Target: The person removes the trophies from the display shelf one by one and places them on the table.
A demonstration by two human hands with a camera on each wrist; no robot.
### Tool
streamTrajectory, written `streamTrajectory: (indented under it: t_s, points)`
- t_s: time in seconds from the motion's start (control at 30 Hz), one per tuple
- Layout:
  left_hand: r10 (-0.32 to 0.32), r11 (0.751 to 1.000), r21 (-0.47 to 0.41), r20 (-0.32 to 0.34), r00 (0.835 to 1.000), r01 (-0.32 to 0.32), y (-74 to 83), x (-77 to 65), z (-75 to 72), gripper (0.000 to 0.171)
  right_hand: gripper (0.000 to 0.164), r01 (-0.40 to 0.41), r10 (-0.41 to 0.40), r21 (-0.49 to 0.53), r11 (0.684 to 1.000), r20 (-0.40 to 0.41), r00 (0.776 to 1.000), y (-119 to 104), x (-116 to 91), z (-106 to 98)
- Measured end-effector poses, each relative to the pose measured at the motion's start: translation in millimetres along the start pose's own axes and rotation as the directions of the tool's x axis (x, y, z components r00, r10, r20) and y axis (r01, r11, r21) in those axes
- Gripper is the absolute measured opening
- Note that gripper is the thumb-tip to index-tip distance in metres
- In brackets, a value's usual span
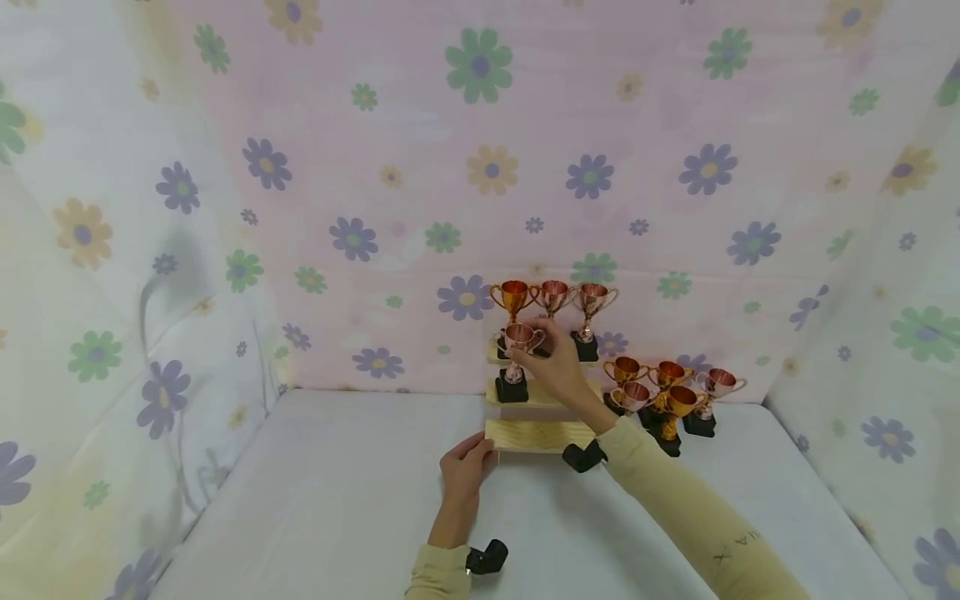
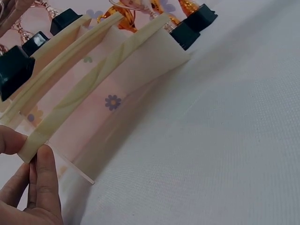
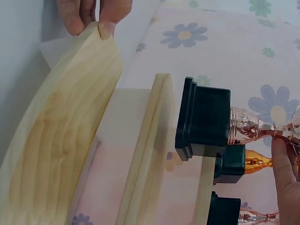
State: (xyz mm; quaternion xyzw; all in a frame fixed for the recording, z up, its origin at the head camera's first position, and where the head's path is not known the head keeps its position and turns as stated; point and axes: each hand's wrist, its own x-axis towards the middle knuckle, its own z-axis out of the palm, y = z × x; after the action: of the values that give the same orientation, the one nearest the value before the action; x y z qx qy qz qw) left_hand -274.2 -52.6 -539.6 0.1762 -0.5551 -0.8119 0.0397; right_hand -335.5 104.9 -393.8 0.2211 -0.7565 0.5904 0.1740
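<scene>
My right hand grips a small rose-gold trophy cup by its upper part, upright. The trophy's black base is close over the left end of the middle board of a three-step wooden stand. My left hand pinches the left end of the lowest board, thumb on top and fingers beneath. On the top board stand a gold trophy and two rose-gold trophies, one of them a rose-gold trophy at the right end; my right hand partly hides the middle one.
Several gold and rose-gold trophies, among them a gold trophy in front, stand on the white table right of the stand. A flower-patterned cloth hangs behind and at both sides. My right sleeve reaches across the table's right part.
</scene>
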Motion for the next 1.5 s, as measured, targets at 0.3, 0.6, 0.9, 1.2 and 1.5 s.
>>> streamTrajectory:
  t_s: [0.3, 0.6, 0.9, 1.2, 1.5]
  points:
    - [-0.012, 1.000, -0.011, -0.002, 1.000, 0.012, -2.2, -0.1, 3.1, 0.034, 0.048, -0.010, 0.005, 0.125, 0.992, 0.042, 0.999, 8.7, -31.5, -22.2]
    - [-0.004, 0.999, -0.033, -0.008, 1.000, 0.004, -3.1, -4.7, 2.5, 0.036, 0.048, 0.039, -0.047, 0.151, 0.988, 0.047, 0.998, 20.5, -74.6, -41.1]
    - [0.019, 0.999, -0.039, -0.027, 0.999, -0.020, -5.0, -7.0, 1.6, 0.035, 0.049, 0.046, -0.044, 0.095, 0.994, -0.023, 0.999, 27.6, -128.9, -70.5]
    - [0.024, 0.999, -0.038, -0.017, 1.000, -0.024, -1.9, -6.1, 1.9, 0.036, 0.052, -0.013, 0.010, -0.019, 1.000, -0.124, 0.992, 24.7, -171.9, -119.6]
    - [0.017, 1.000, -0.020, -0.027, 0.999, -0.017, -0.7, -2.5, 2.9, 0.035, 0.052, -0.052, 0.026, -0.129, 0.990, -0.195, 0.980, 29.2, -193.6, -171.8]
